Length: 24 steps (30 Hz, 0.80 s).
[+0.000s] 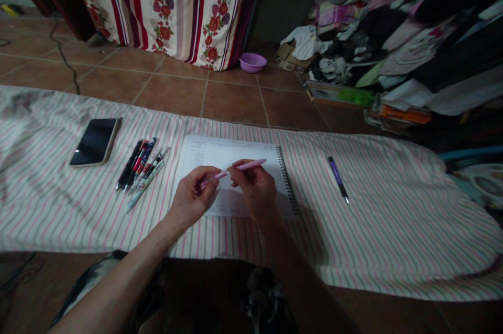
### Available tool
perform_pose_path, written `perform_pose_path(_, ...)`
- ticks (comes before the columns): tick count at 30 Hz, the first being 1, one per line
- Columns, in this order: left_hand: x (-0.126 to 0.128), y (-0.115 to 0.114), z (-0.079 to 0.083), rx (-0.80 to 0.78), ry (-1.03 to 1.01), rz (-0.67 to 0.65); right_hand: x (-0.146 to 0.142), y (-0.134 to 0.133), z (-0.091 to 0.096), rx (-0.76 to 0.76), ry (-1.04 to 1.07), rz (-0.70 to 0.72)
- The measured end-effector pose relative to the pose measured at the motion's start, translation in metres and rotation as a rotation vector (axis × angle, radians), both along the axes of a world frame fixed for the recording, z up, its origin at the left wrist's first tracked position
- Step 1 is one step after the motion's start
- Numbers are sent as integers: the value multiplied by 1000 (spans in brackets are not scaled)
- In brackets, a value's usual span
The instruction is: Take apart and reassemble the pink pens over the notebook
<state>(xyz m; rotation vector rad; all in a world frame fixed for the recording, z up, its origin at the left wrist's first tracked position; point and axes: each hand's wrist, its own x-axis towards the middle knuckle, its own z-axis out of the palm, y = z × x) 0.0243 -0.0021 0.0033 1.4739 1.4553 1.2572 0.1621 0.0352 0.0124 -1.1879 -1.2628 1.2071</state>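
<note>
Both hands meet over an open spiral notebook (239,203) on a striped cloth. My left hand (194,192) is closed on one end of a pink pen (253,164), pinching it between thumb and fingers. The other end is gripped by my right hand (255,187), and its tip sticks out to the right. Between the hands a short pale section shows; whether the pen is parted there I cannot tell. Left of the notebook lies a bunch of several pens (142,163). A purple and black pen (338,178) rests alone to the right.
A phone (95,141) lies at the left on the striped cloth (385,218). Beyond the far edge are a tiled floor (231,98), a purple basin (252,62) and a floral curtain (173,9). Clothes and boxes are heaped (377,35) at the upper right.
</note>
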Motion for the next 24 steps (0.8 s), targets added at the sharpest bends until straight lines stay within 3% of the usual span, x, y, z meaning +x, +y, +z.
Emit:
perform_pose_path(8,0,0,-1,-11,12,-5,-1,1,-3,-48,102,12)
perform_pose_path(17,-2,1,-2,-12,53,24,4,3,-3,-217,318,151)
perform_pose_path(24,-3,2,-8,-19,12,33,5,4,-5,-220,404,198)
